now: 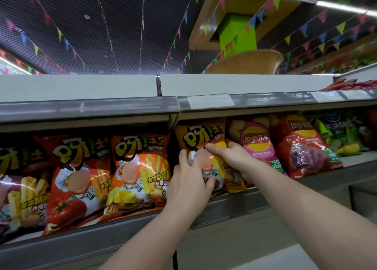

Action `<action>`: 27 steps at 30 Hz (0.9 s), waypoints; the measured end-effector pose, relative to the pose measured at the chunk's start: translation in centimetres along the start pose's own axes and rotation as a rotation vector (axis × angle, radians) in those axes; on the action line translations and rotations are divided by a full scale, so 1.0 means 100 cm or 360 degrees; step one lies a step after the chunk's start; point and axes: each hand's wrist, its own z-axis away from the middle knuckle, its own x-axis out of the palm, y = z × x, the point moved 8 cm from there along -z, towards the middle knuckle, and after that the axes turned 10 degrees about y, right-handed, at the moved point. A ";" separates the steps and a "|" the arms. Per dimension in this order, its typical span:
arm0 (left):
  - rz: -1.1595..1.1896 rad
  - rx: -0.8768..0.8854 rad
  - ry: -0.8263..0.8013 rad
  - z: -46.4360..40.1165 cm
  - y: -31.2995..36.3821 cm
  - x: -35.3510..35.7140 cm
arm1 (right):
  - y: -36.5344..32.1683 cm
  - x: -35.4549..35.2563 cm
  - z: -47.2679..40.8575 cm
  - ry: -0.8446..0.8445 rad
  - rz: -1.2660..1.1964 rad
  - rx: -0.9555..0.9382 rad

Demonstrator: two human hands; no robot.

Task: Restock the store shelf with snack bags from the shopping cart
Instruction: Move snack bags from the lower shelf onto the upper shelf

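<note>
A yellow snack bag (201, 139) stands upright on the store shelf (228, 206), between an orange bag (140, 167) and a pink Lay's bag (258, 143). My left hand (188, 180) grips the yellow bag's lower left side, thumb on its front. My right hand (231, 157) holds the bag's right edge, with the thumb across the front and the fingers curled behind. The shopping cart is out of view.
More bags line the shelf: a red tomato bag (75, 180) and a purple one (16, 188) to the left, a red Lay's bag (302, 147) and green bags (338, 135) to the right. An upper shelf (91, 108) with price rail overhangs the bags.
</note>
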 end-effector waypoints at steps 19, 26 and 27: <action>0.0287 -0.0021 -0.0044 0.028 0.024 -0.018 | -0.010 -0.037 0.061 0.0551 0.0504 -0.0577; 0.0442 -0.0088 0.0203 0.073 0.003 -0.062 | -0.034 -0.012 0.131 0.0215 0.0394 -0.0860; 0.0440 -0.0141 0.0228 0.077 -0.003 -0.070 | -0.038 -0.003 0.140 0.0148 0.0346 -0.0882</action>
